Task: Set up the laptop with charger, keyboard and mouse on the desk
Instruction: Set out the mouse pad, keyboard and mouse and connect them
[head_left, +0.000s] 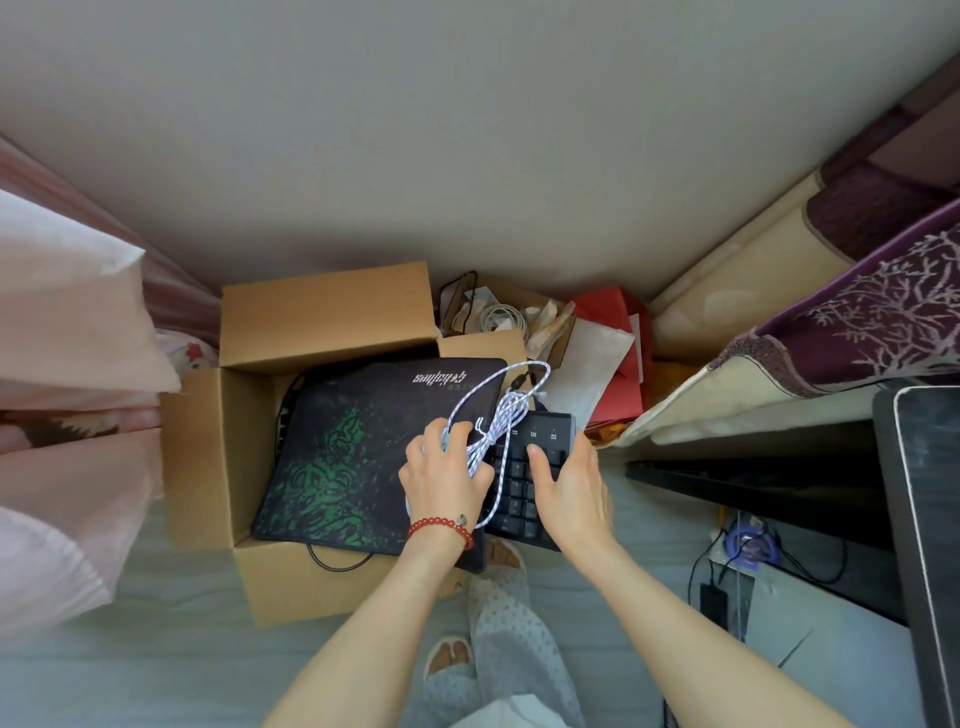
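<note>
Two hands work over one black keyboard (524, 478), which lies across the near right corner of the open cardboard box (291, 332) on the floor. Its long axis runs from the far end by the box's right wall back toward the person's feet, and that end passes under both wrists. The right hand (569, 493) rests on the key face, thumb pressed to the keys and the other fingers curling over the right edge; whether they reach underneath I cannot tell. The left hand (447, 480) sits just beside it on the left, fingers curled round a pale mouse (442, 441) and the bundled white braided cable (493, 426), whose loose loop stands above the keyboard's far end. Beneath the left hand lies a black and green mouse pad (358, 452), filling most of the box.

The desk (753, 483) is away to the right, with the dark laptop (924, 519) at its edge. So the keyboard lies nearer the right hand, and the lift, I judge, goes rightward, along a line crossing its long axis. The hanging cable loop could snag on the keyboard's corner or the box flap.
</note>
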